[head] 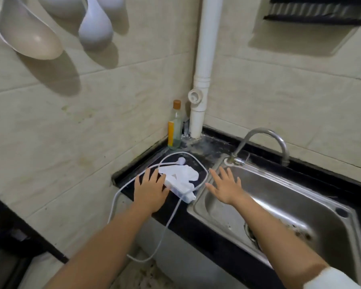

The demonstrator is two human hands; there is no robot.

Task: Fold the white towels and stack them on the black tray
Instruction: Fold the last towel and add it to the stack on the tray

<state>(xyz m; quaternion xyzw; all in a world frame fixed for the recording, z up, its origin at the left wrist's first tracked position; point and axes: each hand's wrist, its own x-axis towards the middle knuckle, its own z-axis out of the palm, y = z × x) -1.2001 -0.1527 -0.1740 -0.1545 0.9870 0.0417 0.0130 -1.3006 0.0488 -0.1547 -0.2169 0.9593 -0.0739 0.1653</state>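
**Both hands out flat, fingers spread**

Both bare forearms reach forward from the near edge. The left hand [149, 189] lies palm down, fingers [152, 176] spread and pointing far. The right hand [225, 187] is to its right, well apart, palm down, its fingers [222, 174] splayed and gripping nothing.

The sink [279, 197] and curved faucet [265, 140] are shiny brushed metal. The desk [206, 230] is glossy black stone, dusty at the far corner. The towels [180, 177] look like soft white cloth, perhaps paper.
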